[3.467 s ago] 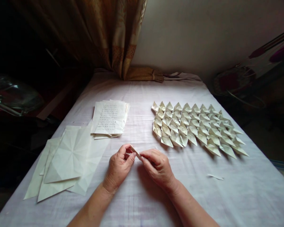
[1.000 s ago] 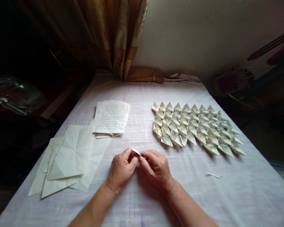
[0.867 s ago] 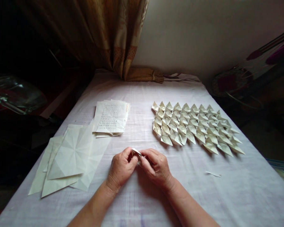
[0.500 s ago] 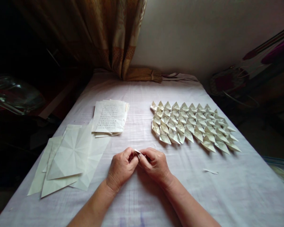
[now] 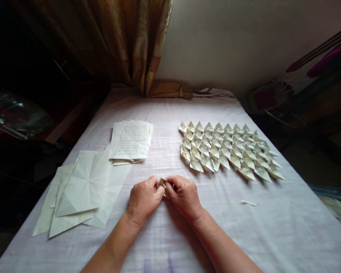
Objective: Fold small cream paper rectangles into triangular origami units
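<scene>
Between my two hands is a small folded piece of paper (image 5: pixel 163 182), mostly covered by my fingers. My left hand (image 5: pixel 145 197) is closed and pinches its left side. The right side is gripped by my right hand (image 5: pixel 184 195), thumb and fingers pressed together. Beyond and to the right, several folded paper boats (image 5: pixel 230 146) stand in close rows on the white cloth. A stack of written paper sheets (image 5: pixel 130 140) lies ahead of my left hand.
Loose creased sheets (image 5: pixel 85 185) overlap on the left of the cloth-covered table (image 5: pixel 165 110). A thin paper strip (image 5: pixel 249 203) lies to the right. At the far edge hangs a brown curtain (image 5: pixel 142 49), and a transparent object (image 5: pixel 17 113) sits in shadow at far left.
My fingers have shifted on the small folded paper, and more of its opened fold now shows between them. The view has turned slightly, so the boats appear a little further left.
</scene>
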{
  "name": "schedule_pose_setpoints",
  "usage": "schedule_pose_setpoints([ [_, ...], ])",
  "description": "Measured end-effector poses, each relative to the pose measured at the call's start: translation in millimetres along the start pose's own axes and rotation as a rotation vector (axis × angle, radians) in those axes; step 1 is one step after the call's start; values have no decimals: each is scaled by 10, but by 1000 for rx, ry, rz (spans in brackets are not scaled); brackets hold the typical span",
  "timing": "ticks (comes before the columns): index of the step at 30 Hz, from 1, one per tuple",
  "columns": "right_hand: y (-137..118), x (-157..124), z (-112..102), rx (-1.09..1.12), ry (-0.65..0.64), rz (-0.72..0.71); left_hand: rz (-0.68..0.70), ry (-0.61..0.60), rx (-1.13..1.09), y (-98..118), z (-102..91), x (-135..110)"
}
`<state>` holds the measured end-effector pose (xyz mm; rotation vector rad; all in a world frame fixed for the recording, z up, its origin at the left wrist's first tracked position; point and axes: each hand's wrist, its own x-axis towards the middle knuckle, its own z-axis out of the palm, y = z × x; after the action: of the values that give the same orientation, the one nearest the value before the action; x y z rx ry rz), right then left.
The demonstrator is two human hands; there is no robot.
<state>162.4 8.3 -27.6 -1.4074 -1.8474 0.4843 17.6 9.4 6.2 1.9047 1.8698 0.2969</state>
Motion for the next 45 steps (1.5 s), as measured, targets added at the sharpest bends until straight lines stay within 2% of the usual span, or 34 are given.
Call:
schedule_pose_setpoints([
  [7, -25, 19, 10, -85, 36, 72, -28, -37, 27, 2, -25, 24],
  [11, -35, 22, 10, -84, 15, 93, -39, -62, -112, -44, -53, 50],
  [18, -24, 6, -21, 5, 6, 45, -30, -88, -321, -160, -43, 109],
  [25, -71, -135, -142, 93, -70, -64, -46, -55, -349, -194, -6, 135],
  [29, -83, -167, -124, -33, -102, -172, -60, -40, -362, -200, 2, 133],
  [33, -73, -139, -84, -208, -75, -262, -49, -63, -406, -184, -27, 142],
  [36, -71, -123, -87, -291, -58, -337, -28, -54, -358, -185, -55, 181],
  [45, -69, -130, -101, -353, -26, -359, -39, -7, -228, -208, -53, 295],
])
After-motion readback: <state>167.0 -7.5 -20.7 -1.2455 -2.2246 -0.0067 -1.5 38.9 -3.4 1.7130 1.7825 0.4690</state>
